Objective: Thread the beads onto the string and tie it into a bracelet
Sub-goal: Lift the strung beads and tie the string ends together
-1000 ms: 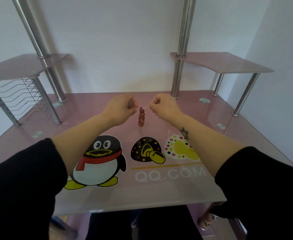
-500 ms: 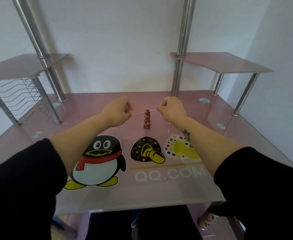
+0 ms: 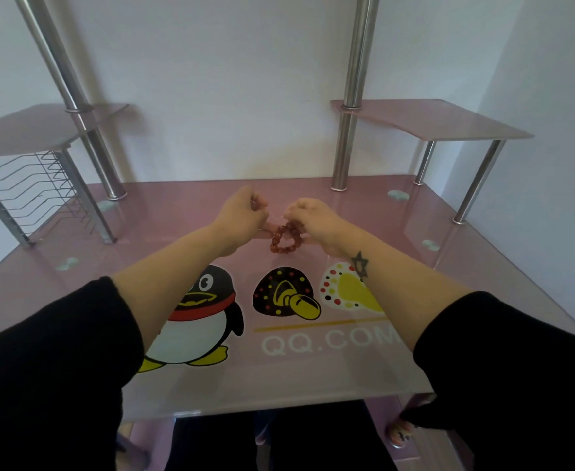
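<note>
Fingers point(image 3: 257, 203) of the left hand point(image 3: 242, 215) are curled tight, with the thumb pressed against them in a pinch. One lower finger reaches out toward the right and meets the left end of the loop of beads point(image 3: 284, 237). This hand hangs above the counter point(image 3: 163, 232), beyond the penguin print point(image 3: 197, 321) and a little to its right.

The reddish-brown beads form a small ring that hangs between the two hands, beyond the penguin print and to its right. The ring's upper ends run up into each hand. The string is too fine to make out, and I cannot tell whether the lowest bead touches the counter.

Just right of the ring, the right hand point(image 3: 316, 220) is closed as well. Its fingers point(image 3: 294, 210) are bunched knuckles-up and pinch the top right of the loop, and beads show directly under them. The two hands are near each other, with only the ring between them.

Both forearms are bare, with black sleeves point(image 3: 58, 351) pushed up. The right forearm carries a star tattoo point(image 3: 360, 263) and crosses the counter to the right of the penguin print.
</note>
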Motion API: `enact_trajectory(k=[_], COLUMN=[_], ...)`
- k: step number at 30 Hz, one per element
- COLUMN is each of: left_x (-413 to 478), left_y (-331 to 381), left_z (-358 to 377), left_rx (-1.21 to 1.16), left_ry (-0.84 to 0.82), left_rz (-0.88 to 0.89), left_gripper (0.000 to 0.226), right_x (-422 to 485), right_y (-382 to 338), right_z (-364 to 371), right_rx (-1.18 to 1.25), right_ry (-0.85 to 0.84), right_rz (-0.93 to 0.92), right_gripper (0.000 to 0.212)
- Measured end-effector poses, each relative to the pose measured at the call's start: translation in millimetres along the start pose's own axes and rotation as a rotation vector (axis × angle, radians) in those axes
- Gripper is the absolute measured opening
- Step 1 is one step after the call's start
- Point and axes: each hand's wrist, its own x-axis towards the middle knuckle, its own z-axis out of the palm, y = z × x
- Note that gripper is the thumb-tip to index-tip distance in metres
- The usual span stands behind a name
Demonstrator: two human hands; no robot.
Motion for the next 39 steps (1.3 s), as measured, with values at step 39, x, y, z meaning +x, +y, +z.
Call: enact_trajectory(k=[39], left_x=[-6.3], left_y=[6.1], left_z=[-12.4], left_rx=[0.058], left_ry=[0.216], left_rz=[-0.172], left_gripper=[0.035], right_x=[-7.6], right_y=[-9.0], right_z=[-11.4], right_rx=[0.192], right_ry=[-0.064], right_rz=[0.068], right_gripper=[0.008])
